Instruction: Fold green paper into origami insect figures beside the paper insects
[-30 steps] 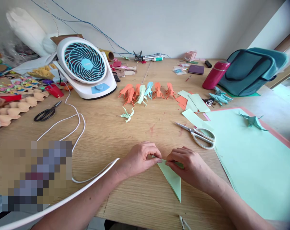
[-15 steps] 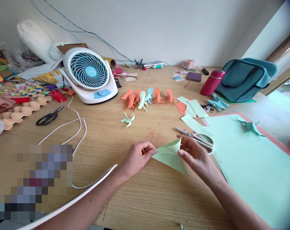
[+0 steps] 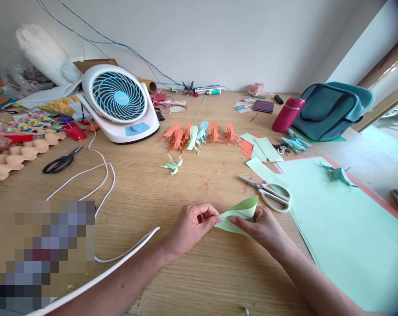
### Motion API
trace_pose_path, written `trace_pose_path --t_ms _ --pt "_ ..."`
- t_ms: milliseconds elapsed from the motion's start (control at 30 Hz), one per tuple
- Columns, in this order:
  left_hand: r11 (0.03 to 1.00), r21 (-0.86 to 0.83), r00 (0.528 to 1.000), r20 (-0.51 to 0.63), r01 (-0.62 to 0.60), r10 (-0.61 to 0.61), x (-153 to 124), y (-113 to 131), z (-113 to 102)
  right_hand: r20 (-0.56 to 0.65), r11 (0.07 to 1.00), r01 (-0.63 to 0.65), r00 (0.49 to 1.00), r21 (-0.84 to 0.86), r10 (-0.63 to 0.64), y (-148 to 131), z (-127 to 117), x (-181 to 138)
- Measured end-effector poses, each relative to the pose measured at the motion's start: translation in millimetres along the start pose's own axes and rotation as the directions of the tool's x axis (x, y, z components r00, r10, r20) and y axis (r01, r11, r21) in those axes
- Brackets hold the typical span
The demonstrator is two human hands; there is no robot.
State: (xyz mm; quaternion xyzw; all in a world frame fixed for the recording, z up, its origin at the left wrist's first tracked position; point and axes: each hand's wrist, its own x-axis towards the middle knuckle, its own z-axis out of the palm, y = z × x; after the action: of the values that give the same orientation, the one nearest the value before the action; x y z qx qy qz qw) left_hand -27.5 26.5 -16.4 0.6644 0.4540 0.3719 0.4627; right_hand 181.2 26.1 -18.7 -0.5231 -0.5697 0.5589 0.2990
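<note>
A light green folded paper (image 3: 240,214) lies low over the wooden table (image 3: 185,272), held between both hands. My left hand (image 3: 192,226) pinches its left corner with thumb and fingers curled. The paper's right part is gripped by my right hand (image 3: 263,228), whose fingers bend the upper flap over into a curve. White-handled scissors (image 3: 271,193) rest just beyond my right hand.
Large green sheets on a red one (image 3: 346,228) cover the right side. A row of orange and green folded figures (image 3: 199,134) sits mid-table. Behind stand a white fan (image 3: 120,103) with its cable (image 3: 96,180), black scissors (image 3: 60,161), a red bottle (image 3: 287,115) and a teal bag (image 3: 330,109).
The paper went from flat on the table, point toward me, to lifted and turned; now its upper flap curls over between my hands. The view shifted a little.
</note>
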Motion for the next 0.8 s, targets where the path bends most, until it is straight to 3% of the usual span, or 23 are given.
trace_pose_path --t_ms 333,533,800 --pt "0.999 0.021 0.998 0.055 0.025 -0.026 1.7 -2.8 -3.6 -0.015 0.998 0.014 1.000 -0.058 -0.015 -1.8 3.1 -2.3" --pt "0.992 0.114 0.992 0.119 -0.052 0.039 2.0 -3.2 -2.9 0.005 0.992 0.044 0.999 -0.115 -0.044 -3.4 7.8 -2.8" --pt "0.994 0.105 0.993 0.113 -0.035 0.023 4.8 -7.8 -4.6 0.028 1.000 0.021 0.999 -0.009 -0.021 2.8 1.4 0.9"
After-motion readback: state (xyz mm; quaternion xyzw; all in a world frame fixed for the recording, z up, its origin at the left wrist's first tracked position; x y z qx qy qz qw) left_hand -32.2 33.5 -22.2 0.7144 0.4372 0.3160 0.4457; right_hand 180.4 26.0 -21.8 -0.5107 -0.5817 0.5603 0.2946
